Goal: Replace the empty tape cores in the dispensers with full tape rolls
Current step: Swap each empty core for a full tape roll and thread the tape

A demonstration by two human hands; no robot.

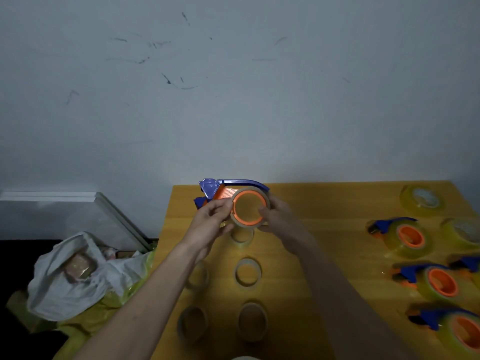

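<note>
Both hands were raised above the far end of the yellow wooden table (324,203), holding one blue-and-orange tape dispenser (228,192) between them. The left hand (211,220) was closed on the dispenser's left side, thumb and fingers curled just below the blue cutter head. The right hand (279,219) gripped the opposite side, its thumb pressed on the face of the orange hub and its fingers wrapped behind the edge. A thin tape core (249,206) sat around that hub, lying directly between the two grips, with the blue handle arching over its top. Whether the core was fully seated could not be told. Below the hands, several empty tape cores (248,272) stood on the table in two loose columns, one partly hidden under the left forearm. On the right side lay three dispensers already loaded with full rolls (411,237), and beyond them loose full tape rolls (423,200) near the far corner. Left of the table, a white plastic bag (75,276) lay crumpled on the floor.
</note>
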